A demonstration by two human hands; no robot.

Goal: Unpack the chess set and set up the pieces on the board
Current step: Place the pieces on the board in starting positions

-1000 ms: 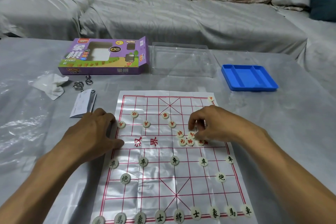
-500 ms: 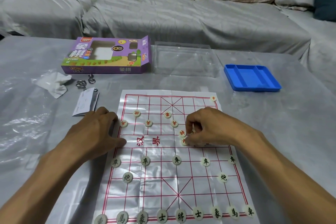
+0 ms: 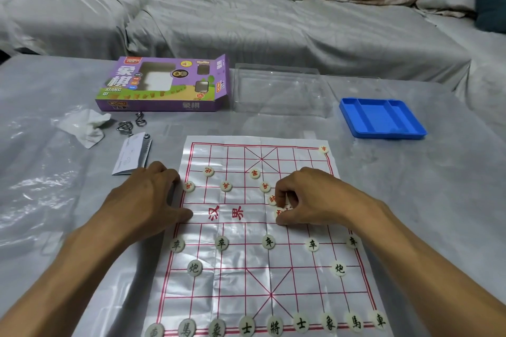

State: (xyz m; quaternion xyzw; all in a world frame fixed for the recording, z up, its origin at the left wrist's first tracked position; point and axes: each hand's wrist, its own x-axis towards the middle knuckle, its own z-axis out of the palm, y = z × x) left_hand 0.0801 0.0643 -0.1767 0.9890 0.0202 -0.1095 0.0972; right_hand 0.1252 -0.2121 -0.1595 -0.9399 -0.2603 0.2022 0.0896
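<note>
Nearest, black-lettered pieces [image 3: 274, 328] line the board's [image 3: 241, 276] near rows. Just beyond them the right hand [image 3: 309, 197] curls its fingers over a small cluster of red-lettered pieces [image 3: 276, 206]; whether it pinches one cannot be told. To its left, the left hand [image 3: 145, 200] lies loosely curled, holding nothing, pressing the board's edge. Beyond the hands sit a purple box [image 3: 164, 85] and a blue tray [image 3: 382, 117].

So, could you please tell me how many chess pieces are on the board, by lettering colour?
Black-lettered pieces: 16
Red-lettered pieces: 8 showing; the right hand may hide more
Total: 24 showing
</note>
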